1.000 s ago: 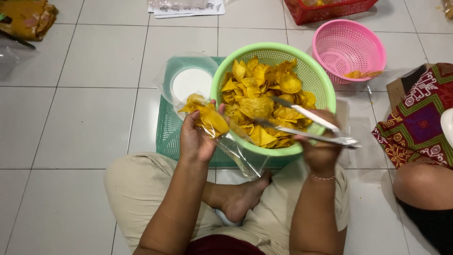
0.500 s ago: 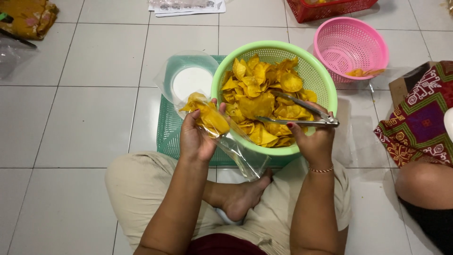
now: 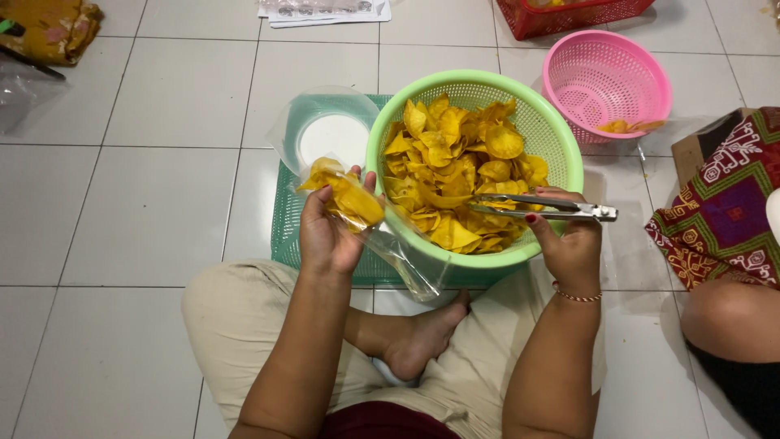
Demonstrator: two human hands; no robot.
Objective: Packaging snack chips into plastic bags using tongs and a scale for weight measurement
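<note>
On the white tiled floor (image 3: pixel 146 211), a person sits cross-legged with a light green colander (image 3: pixel 561 138) full of yellow chips (image 3: pixel 455 162) straight ahead at 12 o'clock. The left hand (image 3: pixel 325 236) is closed around a clear plastic bag (image 3: pixel 382 244) partly filled with chips, fingers wrapped over the filled upper end while the empty end trails down toward 5 o'clock over the colander's near rim. The right hand (image 3: pixel 569 244) grips metal tongs (image 3: pixel 536 207) by the handle end; the tongs lie nearly level, tips pointing toward 9 o'clock, pressed close together on a chip in the pile. The colander rests on a teal plastic basket lid (image 3: pixel 284 219), and a round clear container lid (image 3: pixel 325 134) lies on it at 11 o'clock of the left hand. A pink colander (image 3: pixel 601 73) holding a few chips stands at 1 o'clock, and a red basket (image 3: pixel 569 16) lies beyond it. Another person's patterned cloth (image 3: pixel 723 203) shows at 3 o'clock.
</note>
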